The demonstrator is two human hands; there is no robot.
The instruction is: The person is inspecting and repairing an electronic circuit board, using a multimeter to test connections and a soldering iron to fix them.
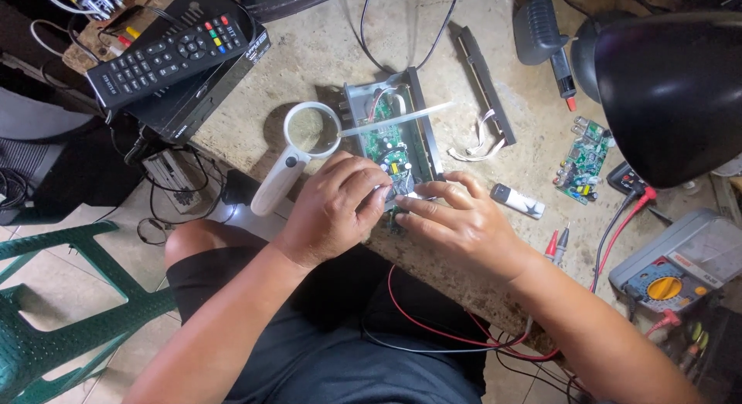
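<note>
**A:** Two hands on it right now. Left hand (336, 207) and right hand (456, 222) both pinch at the near end of the board (390, 145), which sits in its open case (427, 126) at the surface's near edge. Left fingers curl tight around some small part by the board, can't tell what. Right fingertips press flat beside it, not really clasping anything.

**B:** How far along, you reckon?

**A:** Cover's off and the front panel (487, 83) lies apart toward the far edge, ribbon wires loose. So teardown looks done; the board itself isn't out yet, I'd guess.

**B:** Anything else lying about?

**A:** Magnifier (297, 153), white plastic handle with round glass, just left of the case. A thin pale stick lies across the case. Second green board (581, 161) near the right edge, meter (671, 269) with red leads at the near right corner, glossy black lamp (672, 87) above. Remote (170, 56) on a black box (209, 87), far left corner. Surface (332, 41) is rough, stained stone-like stuff.
</note>
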